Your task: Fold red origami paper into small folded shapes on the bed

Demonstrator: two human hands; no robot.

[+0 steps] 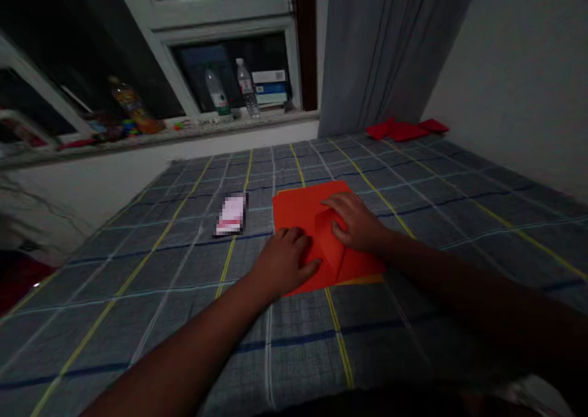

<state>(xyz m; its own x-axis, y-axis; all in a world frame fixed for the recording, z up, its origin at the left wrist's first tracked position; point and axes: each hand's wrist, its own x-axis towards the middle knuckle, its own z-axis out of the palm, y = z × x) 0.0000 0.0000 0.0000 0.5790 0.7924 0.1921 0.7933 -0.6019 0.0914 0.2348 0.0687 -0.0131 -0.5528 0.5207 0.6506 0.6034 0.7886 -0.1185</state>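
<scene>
A sheet of orange-red paper (303,212) lies on the grey plaid bedsheet (413,209), with a folded flap raised near its middle. My left hand (285,261) rests on the paper's near left edge, fingers curled and pressed down on it. On the flap lies my right hand (356,221), its fingers flat and together, pressing the fold down. Neither hand lifts the paper off the bed.
A small pink-white packet (231,215) lies left of the paper. Red folded pieces (407,128) sit at the far right by a grey curtain (390,43). A windowsill (193,126) carries bottles (247,89), books and clutter. A white wall stands on the right.
</scene>
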